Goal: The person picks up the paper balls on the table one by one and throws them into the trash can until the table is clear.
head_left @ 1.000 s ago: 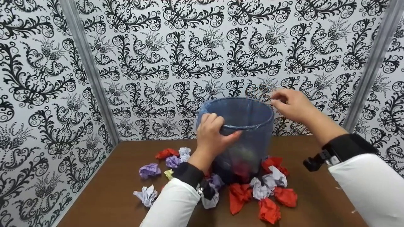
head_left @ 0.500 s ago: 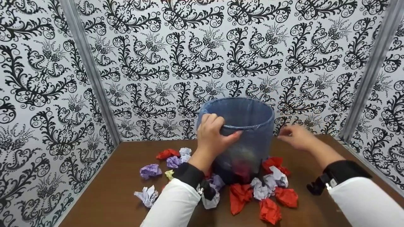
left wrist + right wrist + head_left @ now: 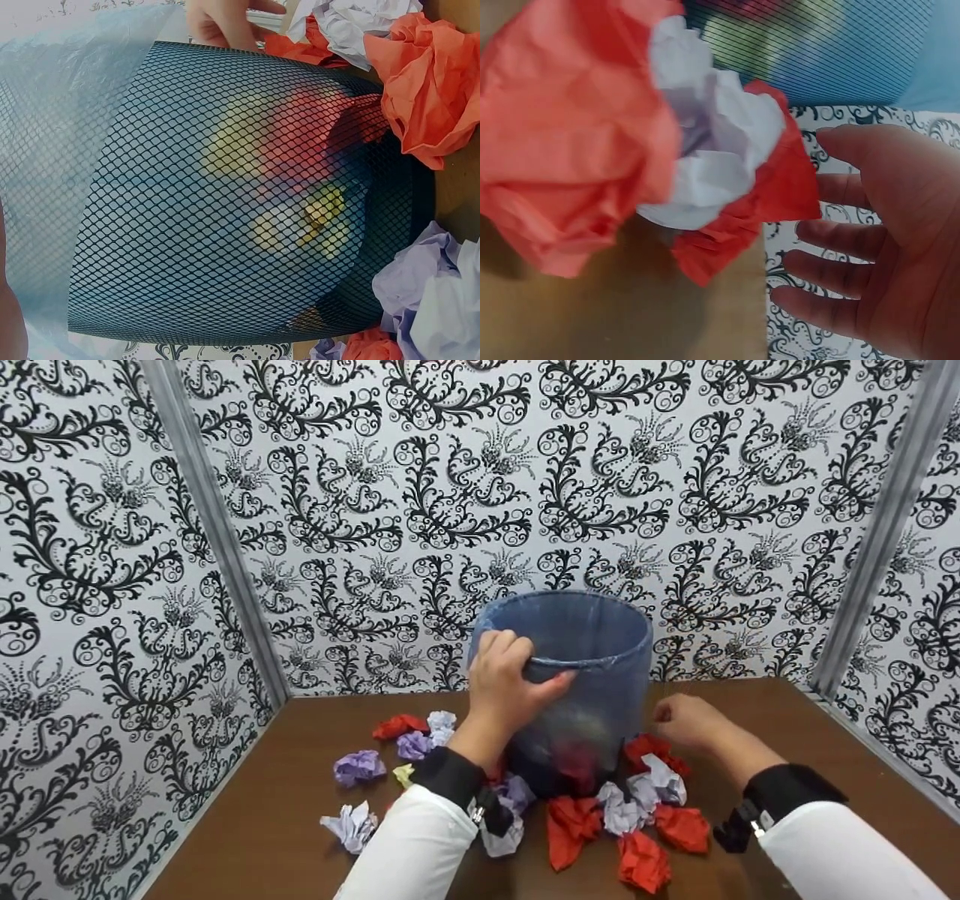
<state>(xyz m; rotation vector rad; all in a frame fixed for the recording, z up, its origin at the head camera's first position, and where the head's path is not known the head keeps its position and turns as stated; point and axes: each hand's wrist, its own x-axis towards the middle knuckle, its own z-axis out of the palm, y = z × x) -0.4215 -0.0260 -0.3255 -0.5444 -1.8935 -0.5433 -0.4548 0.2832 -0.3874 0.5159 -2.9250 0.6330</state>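
A black mesh wastebasket [image 3: 577, 712] with a translucent blue bag over its rim stands upright on the table. My left hand [image 3: 506, 682] grips the near left rim, fingers over the edge and thumb along the outside. Only a sliver of that hand shows at the left edge in the left wrist view. My right hand [image 3: 900, 240] holds nothing, its fingers spread and slightly bent. It hovers to the right of the wastebasket, just above and beyond a crumpled red paper [image 3: 651, 751]. White crumpled paper [image 3: 712, 142] lies against that red piece. Red and yellow pieces [image 3: 300, 135] show through the mesh.
More crumpled paper lies around the base: red pieces [image 3: 643, 861] in front, a purple piece [image 3: 358, 768], a white piece [image 3: 351, 826] and a small yellow one [image 3: 403, 775] to the left. A patterned wall [image 3: 465, 510] rises behind the brown table [image 3: 255, 810].
My right hand has come down from beside the wastebasket's rim to near the red paper by its right side. My left hand keeps its grip on the rim.
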